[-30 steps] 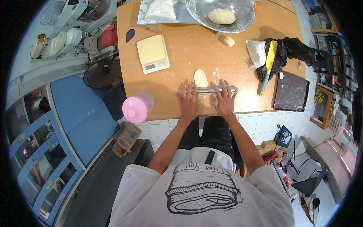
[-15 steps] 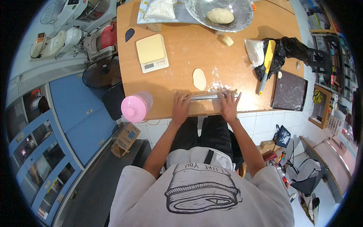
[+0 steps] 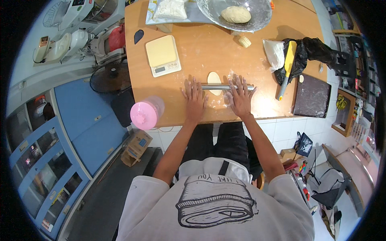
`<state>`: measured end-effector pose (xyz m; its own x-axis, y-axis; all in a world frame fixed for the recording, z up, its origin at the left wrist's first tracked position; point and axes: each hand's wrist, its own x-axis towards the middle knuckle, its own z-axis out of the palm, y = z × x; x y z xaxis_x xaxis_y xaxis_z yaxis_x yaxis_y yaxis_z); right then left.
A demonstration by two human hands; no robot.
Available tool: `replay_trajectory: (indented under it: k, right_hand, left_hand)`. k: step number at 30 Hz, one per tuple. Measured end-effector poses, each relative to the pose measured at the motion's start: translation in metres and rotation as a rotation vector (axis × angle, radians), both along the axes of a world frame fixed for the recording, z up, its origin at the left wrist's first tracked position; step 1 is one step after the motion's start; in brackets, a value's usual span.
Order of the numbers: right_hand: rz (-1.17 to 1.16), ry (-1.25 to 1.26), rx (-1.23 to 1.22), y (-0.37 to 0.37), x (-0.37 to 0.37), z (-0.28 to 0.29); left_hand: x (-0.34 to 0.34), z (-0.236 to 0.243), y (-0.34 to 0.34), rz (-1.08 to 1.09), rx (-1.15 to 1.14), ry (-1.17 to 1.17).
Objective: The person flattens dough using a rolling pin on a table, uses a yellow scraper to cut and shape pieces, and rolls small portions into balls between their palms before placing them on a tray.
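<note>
A flat oval of pale dough (image 3: 214, 78) lies on the floured wooden table. Across its lower half rests a shiny metal rolling pin (image 3: 217, 87). My left hand (image 3: 195, 98) lies flat over the pin's left end, its fingers stretched out and apart. Over the right end, my right hand (image 3: 240, 98) is spread in the same way, palm down. Neither hand wraps round the pin. A little of the dough shows on the near side of the pin, between my hands.
Left of the dough are a kitchen scale (image 3: 163, 55) and a pink-lidded container (image 3: 144, 115). Farther back stands a metal bowl (image 3: 260, 25) holding a dough lump (image 3: 236, 14), beside a bag of flour (image 3: 171, 9). On the right lie a yellow-bladed spatula (image 3: 289, 60) and a dark baking tray (image 3: 311, 98).
Both hands and the rolling pin have moved away from me, from the near side of the dough onto it. My fingers have straightened out over the pin.
</note>
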<state>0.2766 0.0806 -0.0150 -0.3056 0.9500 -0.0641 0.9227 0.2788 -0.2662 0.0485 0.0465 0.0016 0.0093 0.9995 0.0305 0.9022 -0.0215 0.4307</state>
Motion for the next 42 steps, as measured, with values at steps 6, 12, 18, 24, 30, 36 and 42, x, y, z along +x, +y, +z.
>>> replay_trajectory:
  k: [6, 12, 18, 24, 30, 36, 42]
  right_hand:
    - [-0.074, -0.123, 0.042, 0.053, -0.016, -0.002]
    - [-0.134, -0.146, 0.108, 0.104, -0.026, -0.014]
    - [-0.144, -0.083, 0.149, 0.098, -0.024, -0.019]
    - [-0.1, 0.003, 0.045, 0.036, -0.007, -0.002]
    - [-0.039, 0.045, 0.027, 0.006, 0.009, -0.003]
    - [0.043, -0.084, 0.097, 0.084, -0.019, 0.002]
    - [0.028, -0.156, 0.16, 0.135, -0.043, -0.009]
  left_hand:
    - [0.002, -0.006, 0.06, 0.048, -0.011, 0.23]
    - [-0.007, -0.019, 0.126, -0.006, 0.124, 0.058]
    - [-0.005, -0.024, 0.109, 0.003, 0.071, -0.051]
    - [0.007, -0.014, 0.013, -0.03, 0.032, 0.12]
    - [0.024, -0.012, -0.025, -0.006, -0.166, 0.057]
    - [0.014, -0.009, 0.042, 0.114, 0.076, 0.001]
    - [-0.007, -0.021, 0.103, 0.136, 0.047, 0.136]
